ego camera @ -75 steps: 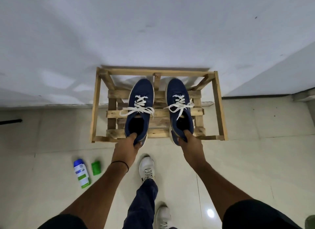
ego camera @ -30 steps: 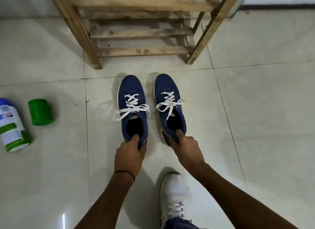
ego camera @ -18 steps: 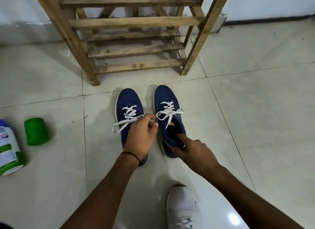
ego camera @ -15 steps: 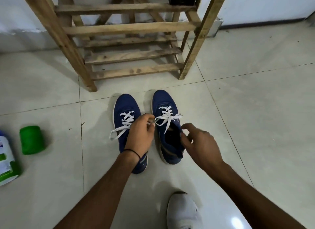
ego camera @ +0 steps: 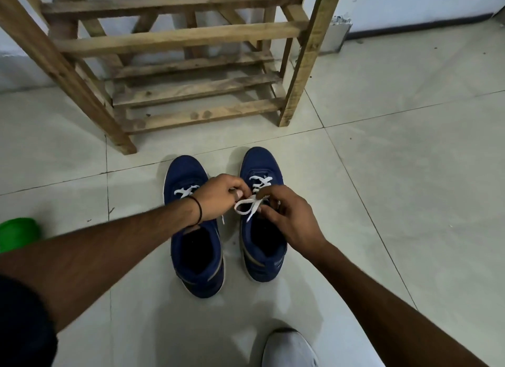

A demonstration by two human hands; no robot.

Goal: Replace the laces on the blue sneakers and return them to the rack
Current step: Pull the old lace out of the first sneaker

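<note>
**Head view.** The 2 blue sneakers stood side by side on the tiled floor, toes toward the wooden rack. They were off its shelves and just in front of it.

Both hands worked at the right sneaker. The left hand reached across the left sneaker, fingers curled, thumb and forefinger pinching the white lace. The right hand pinched the far side of the same loop between thumb and fingertips, its other fingers loosely bent.

**Progress, as judged — early.** White laces were threaded in both sneakers. The left one's lace lay untouched, and the right one's bow appeared to be in the course of being undone. 3 steps remained:
1. Unthreading both sneakers.
2. Threading replacements, none of which showed in view.
3. Setting the pair back on the rack.

**Clearance.** The left sneaker's toe lay near the rack's front leg. The lower slats showed bare wood where visible. Open tile extended to the right of the pair — the freer side for laying out laces. A green container sat at the left edge, well apart. The person's own white shoe stood behind the heels, with floor between.
</note>
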